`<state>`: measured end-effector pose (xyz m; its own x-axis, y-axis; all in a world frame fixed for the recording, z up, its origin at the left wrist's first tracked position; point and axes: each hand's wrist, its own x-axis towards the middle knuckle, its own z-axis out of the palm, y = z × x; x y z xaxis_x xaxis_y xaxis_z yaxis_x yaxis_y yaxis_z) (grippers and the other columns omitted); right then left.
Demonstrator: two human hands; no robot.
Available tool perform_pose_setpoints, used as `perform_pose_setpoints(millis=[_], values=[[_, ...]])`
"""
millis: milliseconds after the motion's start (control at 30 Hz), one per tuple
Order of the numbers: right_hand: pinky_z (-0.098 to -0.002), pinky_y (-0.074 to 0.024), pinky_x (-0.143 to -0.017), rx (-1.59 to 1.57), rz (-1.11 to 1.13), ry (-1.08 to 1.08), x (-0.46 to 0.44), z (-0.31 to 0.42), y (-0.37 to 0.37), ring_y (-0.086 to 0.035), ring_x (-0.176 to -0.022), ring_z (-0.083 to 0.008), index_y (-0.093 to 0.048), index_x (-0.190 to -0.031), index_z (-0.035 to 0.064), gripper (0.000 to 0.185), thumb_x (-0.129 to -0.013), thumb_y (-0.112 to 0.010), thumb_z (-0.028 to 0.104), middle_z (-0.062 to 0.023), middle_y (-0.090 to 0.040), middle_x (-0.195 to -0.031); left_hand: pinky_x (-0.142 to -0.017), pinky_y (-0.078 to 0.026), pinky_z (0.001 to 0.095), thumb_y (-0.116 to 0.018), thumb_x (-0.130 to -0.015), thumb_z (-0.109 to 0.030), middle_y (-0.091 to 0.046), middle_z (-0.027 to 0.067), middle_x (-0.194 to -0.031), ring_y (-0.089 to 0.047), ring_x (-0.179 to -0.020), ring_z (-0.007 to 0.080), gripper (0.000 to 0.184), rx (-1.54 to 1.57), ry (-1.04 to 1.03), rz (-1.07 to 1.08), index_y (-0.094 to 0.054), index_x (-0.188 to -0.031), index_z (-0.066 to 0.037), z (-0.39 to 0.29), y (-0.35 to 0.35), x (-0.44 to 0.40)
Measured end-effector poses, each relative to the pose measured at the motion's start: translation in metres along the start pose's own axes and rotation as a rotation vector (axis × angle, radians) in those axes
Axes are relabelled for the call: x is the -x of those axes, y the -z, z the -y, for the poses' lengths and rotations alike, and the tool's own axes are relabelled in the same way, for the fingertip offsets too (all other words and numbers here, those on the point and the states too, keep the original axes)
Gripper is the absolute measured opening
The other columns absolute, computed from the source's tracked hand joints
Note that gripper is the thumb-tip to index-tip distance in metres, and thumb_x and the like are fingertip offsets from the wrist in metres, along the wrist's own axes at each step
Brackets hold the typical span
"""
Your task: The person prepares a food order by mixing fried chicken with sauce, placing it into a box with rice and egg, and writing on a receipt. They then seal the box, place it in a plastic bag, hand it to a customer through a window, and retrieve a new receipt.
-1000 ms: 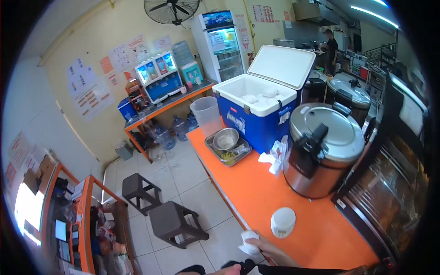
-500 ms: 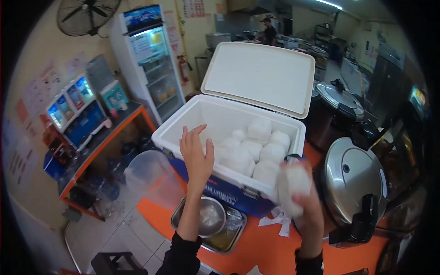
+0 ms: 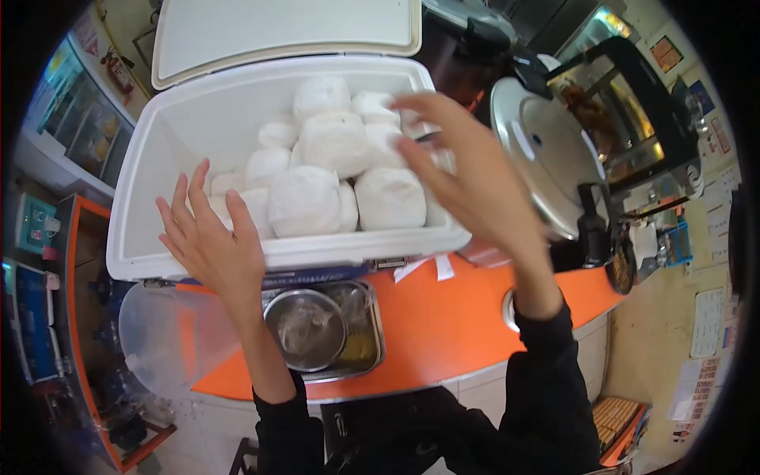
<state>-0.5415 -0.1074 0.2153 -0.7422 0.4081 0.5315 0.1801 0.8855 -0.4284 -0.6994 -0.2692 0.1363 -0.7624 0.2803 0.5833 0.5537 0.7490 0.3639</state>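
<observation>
The open cooler (image 3: 297, 257) runs its long axis left to right before me. Inside, rounded white bundles (image 3: 336, 142) heap towards its right, with no clear long axis. My right hand (image 3: 477, 176) is nearer, blurred, fingers apart and empty, the heap just leftward. My left hand (image 3: 218, 247) spreads wide, empty, the heap rightward and beyond.

Cooler (image 3: 317, 259) open from above; room down its left end, beside heaped white bundles (image 3: 305, 202), which block middle and right. Raised lid (image 3: 285, 32) bars far side, steel pot (image 3: 546, 150) the right. Over desk (image 3: 443, 317), passage between tray (image 3: 378, 348) and white round item (image 3: 509, 310); clear tub (image 3: 174, 332) obstructs front left.
</observation>
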Motion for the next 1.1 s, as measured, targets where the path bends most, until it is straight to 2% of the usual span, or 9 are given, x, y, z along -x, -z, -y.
perform_pose_setpoints(millis=[133, 233, 333, 400, 500, 700, 800, 967, 1100], values=[[-0.0189, -0.0420, -0.047, -0.598, 0.466, -0.452, 0.136, -0.015, 0.090, -0.056, -0.058, -0.0054, -0.057, -0.100, 0.0048, 0.016, -0.087, -0.056, 0.013, -0.0042, -0.058, -0.078, -0.104, -0.028, 0.0429, -0.054, -0.086, -0.009, -0.046, 0.0130, -0.127, -0.039, -0.122, 0.0325, 0.039, 0.355, -0.218, -0.288, -0.045, -0.123, -0.002, 0.009, 0.005, 0.017], [-0.0194, -0.0421, -0.045, -0.752, 0.384, -0.974, 0.270, -0.038, 0.074, -0.056, -0.060, -0.0059, -0.057, -0.100, 0.0071, 0.015, -0.090, -0.053, 0.018, -0.0002, -0.057, -0.069, -0.095, -0.038, 0.0367, -0.056, -0.088, -0.010, -0.050, 0.0165, -0.116, -0.049, -0.108, 0.0257, 0.033, 0.589, -0.053, -0.429, -0.044, -0.115, 0.005, 0.018, -0.002, 0.100], [-0.0389, -0.0504, -0.069, 0.174, 0.526, -1.150, 0.450, -0.044, 0.022, -0.063, -0.086, -0.0231, -0.057, -0.108, 0.0125, 0.031, -0.079, -0.054, 0.022, -0.0110, -0.062, -0.091, -0.092, -0.041, 0.0378, -0.054, -0.090, -0.016, -0.052, 0.0168, -0.112, -0.051, -0.103, 0.0266, 0.035, 0.566, 0.079, -0.165, -0.045, -0.117, 0.005, -0.014, 0.004, 0.225], [-0.0438, -0.0464, -0.084, 0.073, 1.019, -1.164, 0.535, -0.036, 0.023, -0.059, -0.097, -0.0299, -0.058, -0.112, 0.0162, 0.039, -0.077, -0.055, 0.033, -0.0137, -0.062, -0.104, -0.092, -0.038, 0.0373, -0.053, -0.087, -0.013, -0.046, 0.0150, -0.109, -0.049, -0.099, 0.0266, 0.037, 0.864, 0.167, 0.177, -0.041, -0.117, 0.005, -0.050, 0.007, 0.316], [-0.0410, -0.0455, -0.087, -0.661, 0.770, -1.096, 0.649, -0.051, 0.036, -0.057, -0.103, -0.0299, -0.060, -0.111, 0.0149, 0.039, -0.075, -0.059, 0.029, -0.0124, -0.061, -0.110, -0.082, -0.042, 0.0331, -0.059, -0.082, -0.019, -0.048, 0.0117, -0.108, -0.050, -0.099, 0.0227, 0.047, 1.157, 0.073, 0.532, -0.040, -0.120, 0.002, -0.091, -0.014, 0.460], [-0.0442, -0.0462, -0.082, -0.146, 0.482, -1.310, 0.754, -0.107, 0.174, -0.057, -0.097, -0.0335, -0.060, -0.102, 0.0101, 0.027, -0.081, -0.052, 0.025, -0.0158, -0.061, -0.100, -0.081, -0.044, 0.0303, -0.059, -0.073, 0.000, -0.047, 0.0136, -0.111, -0.053, -0.094, 0.0207, 0.056, 1.172, -0.199, 1.473, -0.038, -0.125, -0.001, -0.254, 0.050, 0.590], [-0.0445, -0.0468, -0.080, 0.061, 0.288, -1.440, 0.794, -0.145, 0.242, -0.058, -0.094, -0.0336, -0.059, -0.100, 0.0131, 0.024, -0.080, -0.051, 0.023, -0.0155, -0.060, -0.097, -0.080, -0.045, 0.0315, -0.057, -0.075, 0.001, -0.047, 0.0155, -0.112, -0.055, -0.092, 0.0226, 0.052, 1.212, -0.633, 1.387, -0.040, -0.124, -0.001, -0.344, 0.072, 0.609], [-0.0415, -0.0478, -0.079, 0.105, -0.178, -1.575, 0.866, -0.184, 0.325, -0.059, -0.092, -0.0307, -0.059, -0.104, 0.0177, 0.027, -0.078, -0.052, 0.023, -0.0132, -0.060, -0.095, -0.077, -0.048, 0.0354, -0.059, -0.076, -0.007, -0.049, 0.0165, -0.106, -0.058, -0.088, 0.0249, 0.050, 1.136, -0.881, 1.423, -0.043, -0.123, -0.005, -0.464, 0.037, 0.665], [-0.0446, -0.0474, -0.082, 0.030, -0.130, -1.710, 0.971, -0.221, 0.327, -0.057, -0.097, -0.0327, -0.058, -0.110, 0.0196, 0.033, -0.078, -0.056, 0.030, -0.0138, -0.061, -0.100, -0.078, -0.048, 0.0353, -0.059, -0.076, -0.007, -0.051, 0.0145, -0.108, -0.058, -0.087, 0.0252, 0.046, 1.107, -0.967, 1.418, -0.045, -0.120, -0.005, -0.582, 0.004, 0.716]])
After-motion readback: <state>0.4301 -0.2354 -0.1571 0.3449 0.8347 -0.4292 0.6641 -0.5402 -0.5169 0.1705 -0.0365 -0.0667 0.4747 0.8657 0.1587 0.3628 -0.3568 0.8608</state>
